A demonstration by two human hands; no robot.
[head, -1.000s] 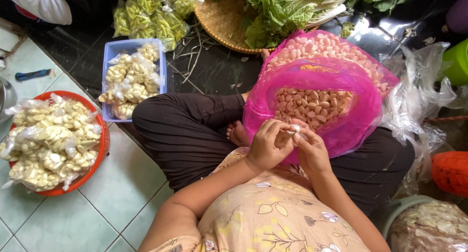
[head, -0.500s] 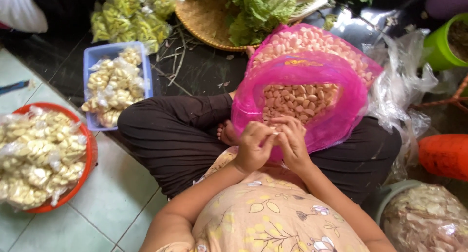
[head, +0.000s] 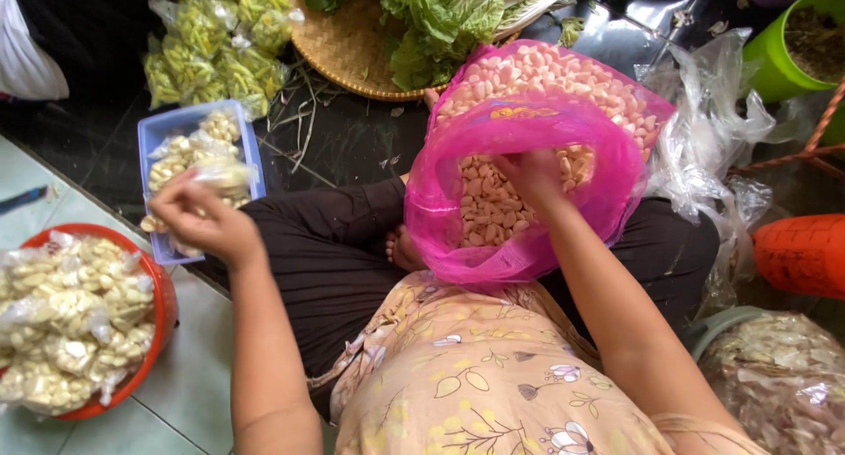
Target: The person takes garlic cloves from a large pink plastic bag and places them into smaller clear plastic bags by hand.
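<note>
Your left hand holds a small clear packet of peeled garlic over the blue tray, while your right hand dips into the open pink bag of cloves on your lap.

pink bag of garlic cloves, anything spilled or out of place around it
Nothing looks spilled. The pink bag sits open on the lap with its peeled garlic cloves inside, the right hand reaching in. The left hand holds a small clear packet over the blue tub. Only dry stalks litter the dark floor.
</note>
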